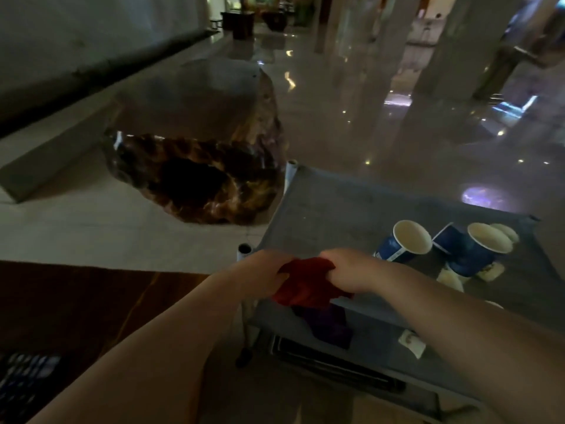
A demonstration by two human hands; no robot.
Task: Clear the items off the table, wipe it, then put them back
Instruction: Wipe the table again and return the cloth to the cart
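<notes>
You're gripping the red cloth (305, 283) with both hands, bunched between them: left hand (260, 272) is closing on its left end, right hand (345, 270) is clamping the right end, fingers curled under so the fingertips aren't showing. The cloth is hanging just over the near left corner of the grey counter (336, 209); can't tell if it's touching the surface. A dark purple patch (327, 322) is sitting directly below the cloth, blurred, can't tell whether it's fabric or shadow. Paper cups are standing to the right of your right hand, well clear of the cloth: one blue cup (403, 243) is sitting nearest the hand, mouth tilting toward the camera, and a second blue cup (480, 252) is standing just beside it, with more pale rims behind and in front of it, too blurred to count. A small white card (411, 342) is lying under your right forearm near the counter's near edge. The far left half of the counter is showing bare. A big dark wood stump table (195, 148) is sitting on the glossy floor (351, 117) beyond, well apart from the counter.
</notes>
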